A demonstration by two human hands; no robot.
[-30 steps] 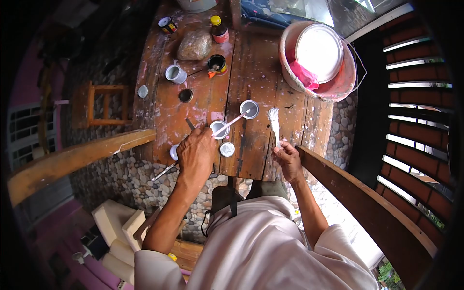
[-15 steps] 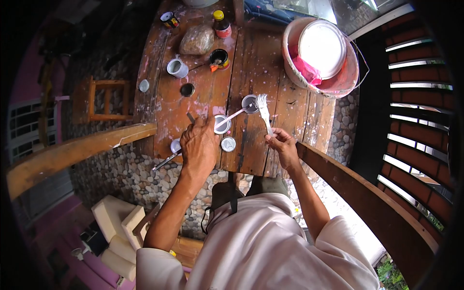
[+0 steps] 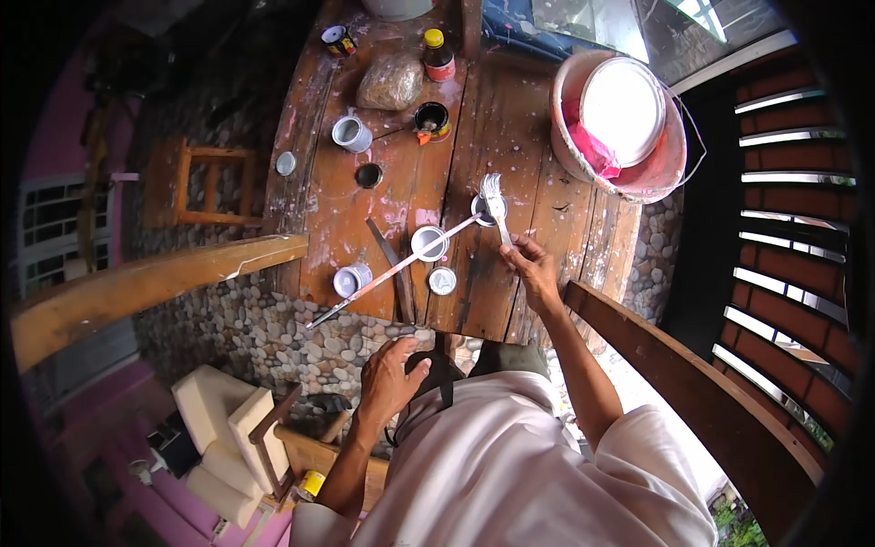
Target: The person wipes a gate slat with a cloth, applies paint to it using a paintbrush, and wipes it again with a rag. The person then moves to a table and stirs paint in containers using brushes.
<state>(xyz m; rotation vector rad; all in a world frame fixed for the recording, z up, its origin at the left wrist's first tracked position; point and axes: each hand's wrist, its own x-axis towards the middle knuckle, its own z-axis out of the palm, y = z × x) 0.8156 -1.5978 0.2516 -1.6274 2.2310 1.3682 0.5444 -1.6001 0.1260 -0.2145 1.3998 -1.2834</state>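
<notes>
My right hand (image 3: 530, 266) pinches the handle of a fork (image 3: 493, 199), whose white-coated tines point away from me. Beneath the fork is a small round tin (image 3: 478, 206), partly hidden. My left hand (image 3: 392, 378) hovers below the table's near edge, fingers loosely curled and apart, holding nothing. A long thin stick (image 3: 392, 272), perhaps a brush, lies slantwise across a second small tin (image 3: 417, 246), one end by the tin under the fork, the other past the edge. Under it lies a flat dark strip (image 3: 402, 294). A third tin (image 3: 363, 271) and a round lid (image 3: 442, 281) are close by.
On the paint-spotted wooden table (image 3: 515, 109) stand a yellow-capped bottle (image 3: 438, 60), a wrapped lump (image 3: 389, 82), an open grey tin (image 3: 352, 135) and a black tin (image 3: 432, 118). A large bucket (image 3: 670, 173) holds a white lid. Wooden rails (image 3: 164, 278) flank me.
My left hand has drawn back from the tins toward my body, leaving the stick and flat strip uncovered on the table. My right hand keeps the fork in nearly the same place.
</notes>
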